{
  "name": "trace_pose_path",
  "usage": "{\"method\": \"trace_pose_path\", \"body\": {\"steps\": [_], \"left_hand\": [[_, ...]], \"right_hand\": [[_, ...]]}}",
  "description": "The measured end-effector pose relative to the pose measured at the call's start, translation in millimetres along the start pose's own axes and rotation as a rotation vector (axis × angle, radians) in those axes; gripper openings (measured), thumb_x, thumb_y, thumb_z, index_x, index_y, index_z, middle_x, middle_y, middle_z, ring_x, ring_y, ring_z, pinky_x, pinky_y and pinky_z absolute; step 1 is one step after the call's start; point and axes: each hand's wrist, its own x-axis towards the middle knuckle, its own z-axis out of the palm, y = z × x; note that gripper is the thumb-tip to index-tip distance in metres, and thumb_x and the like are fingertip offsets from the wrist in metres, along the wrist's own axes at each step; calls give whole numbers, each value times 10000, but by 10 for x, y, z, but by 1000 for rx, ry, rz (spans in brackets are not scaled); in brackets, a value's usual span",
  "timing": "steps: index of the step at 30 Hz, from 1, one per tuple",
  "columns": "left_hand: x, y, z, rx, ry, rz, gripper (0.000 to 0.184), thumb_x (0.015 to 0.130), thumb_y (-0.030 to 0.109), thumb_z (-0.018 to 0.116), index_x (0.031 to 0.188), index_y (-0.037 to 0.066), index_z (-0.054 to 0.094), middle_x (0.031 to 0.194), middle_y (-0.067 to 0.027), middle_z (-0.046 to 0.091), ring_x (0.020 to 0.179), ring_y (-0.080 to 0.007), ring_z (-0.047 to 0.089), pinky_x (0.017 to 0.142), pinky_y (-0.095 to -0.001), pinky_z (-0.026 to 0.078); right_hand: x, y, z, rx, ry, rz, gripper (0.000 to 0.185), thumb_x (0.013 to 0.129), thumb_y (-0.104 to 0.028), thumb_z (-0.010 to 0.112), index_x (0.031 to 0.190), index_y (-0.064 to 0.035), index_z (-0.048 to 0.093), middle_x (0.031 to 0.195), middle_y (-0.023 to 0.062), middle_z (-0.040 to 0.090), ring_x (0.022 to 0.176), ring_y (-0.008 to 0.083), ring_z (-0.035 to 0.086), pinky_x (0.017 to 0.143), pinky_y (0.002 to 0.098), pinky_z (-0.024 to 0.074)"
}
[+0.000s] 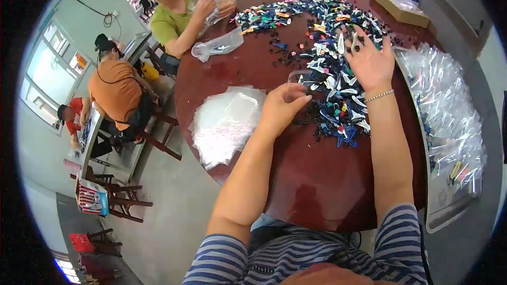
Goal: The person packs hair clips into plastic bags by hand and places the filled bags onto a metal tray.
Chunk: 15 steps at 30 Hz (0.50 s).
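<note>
My left hand (pixel 285 106) is closed in a pinch on a small clear plastic bag (pixel 300 77) at the left edge of a long pile of hair clips (pixel 330 80). The pile mixes white, dark blue, black and brightly coloured pieces on the round red-brown table (pixel 311 190). Over the pile's right side, my right hand (pixel 369 62) is open, palm up, fingers spread around some clips; whether it grips any is unclear. Left of my left hand lies a fanned stack of flat clear bags (pixel 224 126).
Across the table at the left, a person in a green shirt (pixel 182 18) handles a clear bag. An open cardboard box (pixel 400 10) sits at the back right. Filled clear bags (pixel 446 111) lie in a tray at the right. Two people sit further left near wooden stools.
</note>
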Motion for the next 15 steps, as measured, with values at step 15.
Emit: {"method": "trace_pose_path", "body": {"steps": [15], "left_hand": [[4, -2, -12, 87, 14, 8, 293, 801, 101, 725, 1053, -7, 623, 892, -52, 668, 823, -106, 600, 753, -237, 465]], "right_hand": [[-141, -175, 324, -79, -205, -117, 857, 914, -612, 332, 1430, 64, 231, 1439, 222, 330, 1371, 316, 264, 1084, 495, 226]]}}
